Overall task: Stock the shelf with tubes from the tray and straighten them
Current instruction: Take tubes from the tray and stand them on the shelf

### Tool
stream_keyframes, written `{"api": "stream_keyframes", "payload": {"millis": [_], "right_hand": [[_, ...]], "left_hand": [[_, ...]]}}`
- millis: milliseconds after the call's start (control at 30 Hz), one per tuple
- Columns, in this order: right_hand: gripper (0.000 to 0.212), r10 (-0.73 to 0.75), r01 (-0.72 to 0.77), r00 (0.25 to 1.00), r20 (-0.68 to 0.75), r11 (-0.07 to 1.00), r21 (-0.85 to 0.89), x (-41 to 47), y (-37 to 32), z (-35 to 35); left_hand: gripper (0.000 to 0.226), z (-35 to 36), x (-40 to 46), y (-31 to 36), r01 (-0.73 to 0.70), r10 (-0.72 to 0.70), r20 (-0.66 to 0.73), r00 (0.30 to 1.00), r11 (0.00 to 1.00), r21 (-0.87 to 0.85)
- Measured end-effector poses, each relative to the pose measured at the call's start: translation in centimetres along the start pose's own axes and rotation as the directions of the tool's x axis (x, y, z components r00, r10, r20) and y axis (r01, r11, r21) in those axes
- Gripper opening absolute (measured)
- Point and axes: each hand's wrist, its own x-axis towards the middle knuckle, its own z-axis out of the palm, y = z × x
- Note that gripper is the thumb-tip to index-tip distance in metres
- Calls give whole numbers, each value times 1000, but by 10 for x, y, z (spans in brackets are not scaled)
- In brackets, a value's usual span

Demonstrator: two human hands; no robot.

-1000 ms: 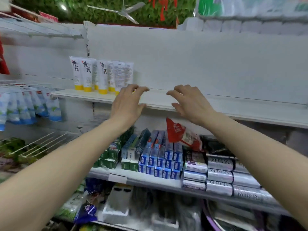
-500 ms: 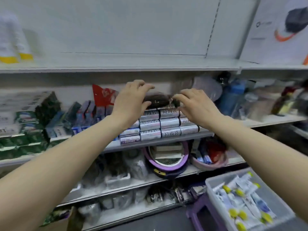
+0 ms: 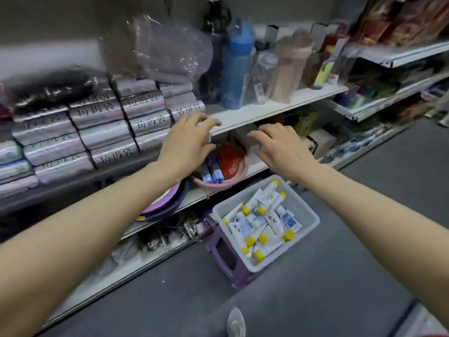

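A grey plastic tray (image 3: 306, 207) stands on a purple stool (image 3: 227, 257) on the floor beside the shelving. Several white tubes with yellow caps (image 3: 261, 221) lie jumbled in it. My left hand (image 3: 188, 139) and my right hand (image 3: 279, 144) hover side by side in the air above the tray, in front of the middle shelf's edge (image 3: 267, 113). Both have loosely spread fingers and hold nothing. The upper shelf with the stocked tubes is out of view.
Silver wrapped rolls (image 3: 102, 132) are stacked on the shelf at left. Bottles, a blue one (image 3: 234, 66) among them, stand at right. A pink basin (image 3: 226, 178) and a purple basin (image 3: 165, 203) sit on the lower shelf. Dark grey floor (image 3: 340, 263) lies below.
My view has swung down and to the right, from the upper shelf with standing tubes to the tray on the stool. Both empty hands came down with it.
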Motion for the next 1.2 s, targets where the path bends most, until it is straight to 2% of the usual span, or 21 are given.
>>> {"api": "stream_keyframes", "payload": {"millis": [233,400,500,633,833,1000,1067,1200], "right_hand": [[43,100,-128,972,214,985,119,-70,81,101],[45,218,-294,908,359,940,173,-117,97,186],[45,304,-439,809,503,881,175,-148,100,236],[46,390,-556,620,681,831,29,-184,103,298],[49,477,-647,377,794,749,-143,-220,103,373],[45,477,-656,262,839,725,-208,-225,95,415],[48,474,-647,208,856,723,-243,-223,95,426],[59,455,-610,111,884,733,-300,-214,97,437]], "left_hand": [[50,146,32,56,31,-11,193,981,994,-103],[53,240,20,70,83,-20,395,918,986,-142],[50,297,5,72,126,-31,526,850,981,-147],[50,372,-22,72,190,-30,672,740,968,-165],[58,458,-62,72,245,-41,852,522,964,-104],[61,503,-79,74,190,-30,914,405,980,-53],[62,514,-80,76,169,-34,927,373,985,-32],[65,528,-82,84,151,-52,930,364,989,-4]]}}
